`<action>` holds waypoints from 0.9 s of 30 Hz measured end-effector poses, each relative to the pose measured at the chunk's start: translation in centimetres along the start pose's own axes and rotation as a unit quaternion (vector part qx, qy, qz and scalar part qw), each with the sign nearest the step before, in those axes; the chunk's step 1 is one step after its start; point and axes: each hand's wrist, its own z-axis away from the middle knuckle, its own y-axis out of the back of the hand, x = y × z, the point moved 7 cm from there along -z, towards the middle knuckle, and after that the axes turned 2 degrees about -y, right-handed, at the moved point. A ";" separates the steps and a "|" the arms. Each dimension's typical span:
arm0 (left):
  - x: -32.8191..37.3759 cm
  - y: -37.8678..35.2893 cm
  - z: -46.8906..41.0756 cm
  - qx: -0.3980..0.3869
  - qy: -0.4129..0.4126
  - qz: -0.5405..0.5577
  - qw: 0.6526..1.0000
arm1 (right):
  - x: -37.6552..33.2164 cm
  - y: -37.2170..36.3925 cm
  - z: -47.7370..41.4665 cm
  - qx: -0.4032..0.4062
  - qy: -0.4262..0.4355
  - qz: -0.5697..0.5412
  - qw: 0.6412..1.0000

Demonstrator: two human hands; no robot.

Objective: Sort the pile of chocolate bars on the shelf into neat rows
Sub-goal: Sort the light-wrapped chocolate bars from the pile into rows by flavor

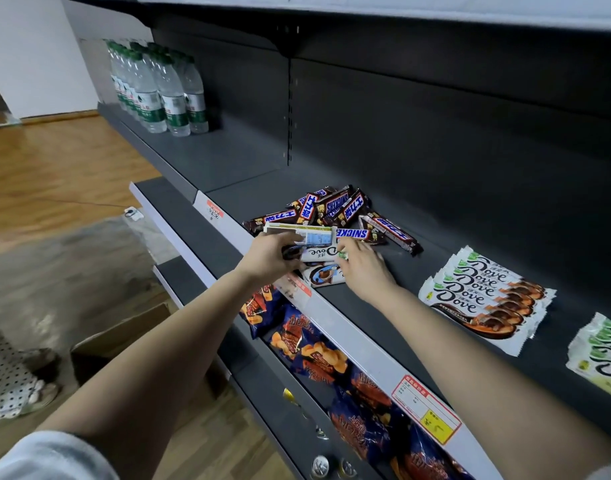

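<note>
Dove bars (318,252) gripped between left hand (269,259) and right hand (364,268) — wrappers half hidden

Dark grey metal shelf (228,161) with black back panel (435,116), wooden plank floor (55,174), white wall (27,46), possibly a blurred grey rug (72,271)

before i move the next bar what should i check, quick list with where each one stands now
1. Left hand holds the stack of white bars securely: ok, fingers curled round it.
2. Right hand has the Dove bar: ok, it pinches the bar's end.
3. Bare shelf free for a new row: ok, open space between the hands and the finished Dove row.
4. Finished Dove row tidy: ok, bars overlap evenly, all facing one way.
5. Snickers pile sorted: not ok, bars cross and lie on each other.
6. Number of bars in the left hand's stack: cannot tell.
</note>
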 end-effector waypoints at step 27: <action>21.9 -7.6 -2.4 0.047 -0.057 0.428 0.901 | 11.0 15.4 13.2 0.303 -0.034 0.116 0.945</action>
